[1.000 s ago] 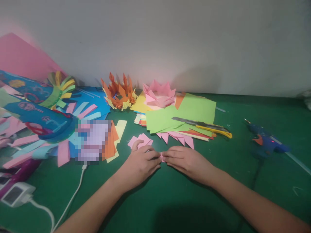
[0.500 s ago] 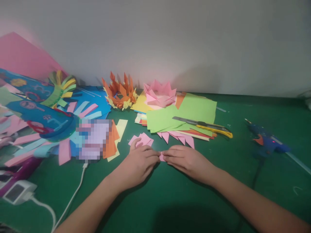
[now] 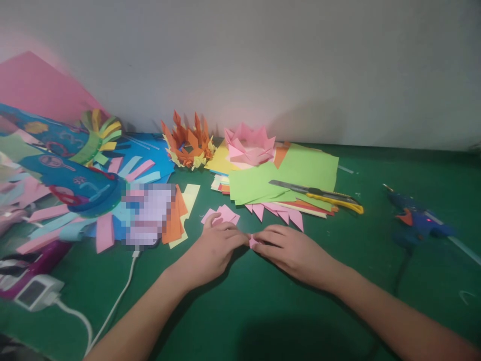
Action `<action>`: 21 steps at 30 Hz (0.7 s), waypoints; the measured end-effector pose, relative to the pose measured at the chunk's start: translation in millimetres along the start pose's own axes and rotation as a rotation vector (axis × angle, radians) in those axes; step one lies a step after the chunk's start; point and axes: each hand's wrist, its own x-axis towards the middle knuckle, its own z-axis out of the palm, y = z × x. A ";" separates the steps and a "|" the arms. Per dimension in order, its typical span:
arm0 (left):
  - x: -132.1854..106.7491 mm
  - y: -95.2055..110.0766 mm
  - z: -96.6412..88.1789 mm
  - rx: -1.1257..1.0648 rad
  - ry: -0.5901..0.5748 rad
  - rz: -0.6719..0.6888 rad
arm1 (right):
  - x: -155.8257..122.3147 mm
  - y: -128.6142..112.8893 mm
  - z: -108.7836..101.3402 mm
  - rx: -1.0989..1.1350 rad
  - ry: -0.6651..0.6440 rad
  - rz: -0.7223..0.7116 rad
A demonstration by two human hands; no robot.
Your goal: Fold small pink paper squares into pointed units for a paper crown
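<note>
Pink paper (image 3: 253,241) | at: between left hand (image 3: 215,248) and right hand (image 3: 293,251), near pink squares (image 3: 226,214); touching green table (image 3: 270,301) or just above, cannot tell | grip: both narrow, fingertips holding opposite sides | handling, judged: light, thin, creases easily, may tear; pinch gently at edges.

Pink in the grip, a piece of paper (image 3: 253,242), plain pink over a green table (image 3: 248,296)! Just left of the grip, more pink on the paper squares (image 3: 222,214). Beyond it, lime-green sheets (image 3: 308,168), a yellow-and-grey knife (image 3: 319,194), and further back a pink crown (image 3: 252,152). Beyond and left, an orange crown (image 3: 194,140) edged pale yellow, then a blue paper craft (image 3: 90,183) patterned with a racket and snowflake. Far right, a blue glue gun (image 3: 419,225), orange trigger (image 3: 406,217).
</note>
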 end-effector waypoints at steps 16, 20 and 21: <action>1.9 -2.7 1.0 0.013 0.048 0.041 | -1.1 -10.1 3.3 -0.016 0.016 0.078; 1.6 -2.7 0.6 0.003 0.042 0.026 | -1.8 -11.7 6.2 -0.046 0.028 0.056; 1.5 -2.9 0.8 -0.001 0.042 0.026 | -1.7 -12.3 6.6 -0.050 0.039 0.051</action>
